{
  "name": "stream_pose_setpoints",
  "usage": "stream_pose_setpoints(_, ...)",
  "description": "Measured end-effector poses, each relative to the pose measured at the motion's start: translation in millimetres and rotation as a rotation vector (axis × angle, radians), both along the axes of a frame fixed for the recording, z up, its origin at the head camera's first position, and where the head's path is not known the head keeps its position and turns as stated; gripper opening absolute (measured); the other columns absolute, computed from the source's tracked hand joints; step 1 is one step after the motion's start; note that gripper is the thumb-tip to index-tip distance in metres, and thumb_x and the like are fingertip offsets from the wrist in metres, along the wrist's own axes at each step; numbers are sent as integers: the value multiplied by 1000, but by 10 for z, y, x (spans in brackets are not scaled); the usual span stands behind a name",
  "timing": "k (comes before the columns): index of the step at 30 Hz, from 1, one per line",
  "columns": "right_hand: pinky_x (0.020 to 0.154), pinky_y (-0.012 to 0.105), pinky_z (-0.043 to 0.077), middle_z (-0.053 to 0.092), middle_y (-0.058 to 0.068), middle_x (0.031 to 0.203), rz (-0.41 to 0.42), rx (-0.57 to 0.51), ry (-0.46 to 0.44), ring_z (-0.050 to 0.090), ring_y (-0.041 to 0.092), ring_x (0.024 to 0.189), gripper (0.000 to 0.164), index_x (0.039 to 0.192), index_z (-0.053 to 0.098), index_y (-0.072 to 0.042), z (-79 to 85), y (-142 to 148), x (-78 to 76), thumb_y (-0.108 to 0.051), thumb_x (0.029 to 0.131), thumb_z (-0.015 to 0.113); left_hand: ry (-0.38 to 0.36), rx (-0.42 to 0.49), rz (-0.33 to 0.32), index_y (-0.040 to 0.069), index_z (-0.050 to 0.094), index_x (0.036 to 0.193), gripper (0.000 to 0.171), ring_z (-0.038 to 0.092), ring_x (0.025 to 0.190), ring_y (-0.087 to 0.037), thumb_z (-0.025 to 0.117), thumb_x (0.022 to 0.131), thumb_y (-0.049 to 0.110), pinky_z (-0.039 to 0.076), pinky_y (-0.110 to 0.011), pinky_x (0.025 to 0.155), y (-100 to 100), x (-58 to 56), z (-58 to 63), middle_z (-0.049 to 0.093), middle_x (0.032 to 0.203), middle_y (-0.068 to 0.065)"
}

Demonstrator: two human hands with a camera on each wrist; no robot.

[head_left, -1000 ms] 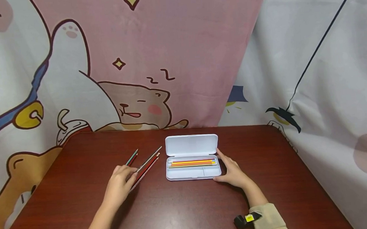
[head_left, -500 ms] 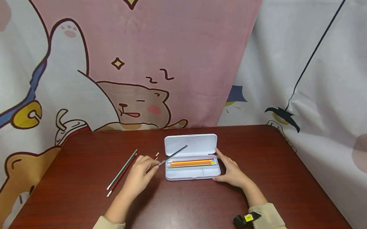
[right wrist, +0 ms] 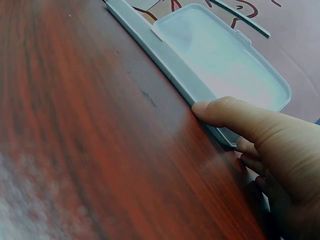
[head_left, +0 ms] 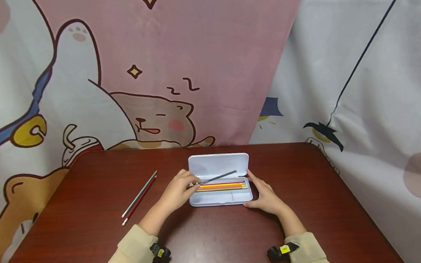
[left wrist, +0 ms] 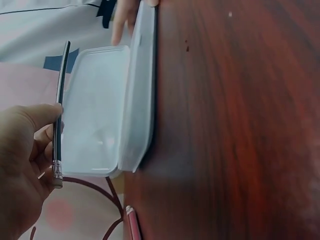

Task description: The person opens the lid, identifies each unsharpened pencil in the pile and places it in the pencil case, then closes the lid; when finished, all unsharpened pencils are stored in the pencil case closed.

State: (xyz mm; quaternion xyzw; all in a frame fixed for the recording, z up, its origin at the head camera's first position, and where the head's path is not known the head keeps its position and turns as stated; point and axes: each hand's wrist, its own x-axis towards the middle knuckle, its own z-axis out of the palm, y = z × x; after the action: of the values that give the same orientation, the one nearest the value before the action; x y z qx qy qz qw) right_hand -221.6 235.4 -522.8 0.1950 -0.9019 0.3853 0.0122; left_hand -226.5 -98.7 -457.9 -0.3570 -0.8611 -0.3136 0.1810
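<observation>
My left hand (head_left: 179, 190) pinches a dark pencil (head_left: 219, 176) between thumb and fingers. The pencil slants over the left part of the white pencil case (head_left: 209, 202), and its eraser end (left wrist: 58, 181) points back toward the palm in the left wrist view. The case lies on the table with its lid (head_left: 218, 163) raised. Inside it are several yellow, orange and red pencils (head_left: 223, 186) lying lengthwise. My right hand (head_left: 267, 196) grips the right end of the case, its thumb (right wrist: 210, 112) on the front edge and fingers round the end.
Left of the case, a green pencil (head_left: 139, 194) and a red pencil (head_left: 142, 198) lie side by side on the brown table (head_left: 218, 241). A printed curtain (head_left: 220, 65) hangs behind the table. Each sleeve carries a black wrist camera (head_left: 275, 255).
My left hand has carried the dark pencil rightward from the loose pencils to over the case. The green and red pencils are uncovered. My right hand stays at the case.
</observation>
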Motion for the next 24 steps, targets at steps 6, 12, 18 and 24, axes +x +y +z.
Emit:
stream_pose_setpoints(6, 102, 59, 20, 45, 12, 141, -6, 12, -17, 35, 34, 130, 111, 154, 17, -18, 10, -14, 2, -33, 68, 86, -20, -44, -32, 9, 73, 91, 8, 53, 87, -15, 72, 84, 7, 45, -32, 75, 108, -108, -46, 62, 83, 4)
stream_pose_setpoints(12, 102, 60, 19, 45, 11, 142, -6, 9, -21, 34, 34, 131, 111, 154, 17, -19, 6, -15, 5, -34, 68, 86, -30, -82, -42, 9, 74, 92, 9, 54, 89, -18, 72, 83, 9, 45, -34, 77, 179, -191, -122, 64, 85, 1)
stream_pose_setpoints(18, 102, 60, 19, 45, 12, 141, 0, 1, -13, 34, 35, 131, 112, 154, 17, -17, -3, -2, -2, -34, 68, 86, -48, -126, -62, 8, 74, 92, 9, 56, 90, -21, 72, 84, 9, 45, -35, 81, 241, -243, -157, 65, 88, -1)
stream_pose_setpoints(24, 102, 59, 18, 45, 13, 141, -1, -4, -15, 34, 35, 130, 113, 154, 17, -16, 13, 5, 5, -32, 67, 87, -52, -136, -82, 9, 74, 89, 8, 55, 89, -20, 74, 82, 9, 45, -34, 78, 313, -279, -205, 64, 87, 0)
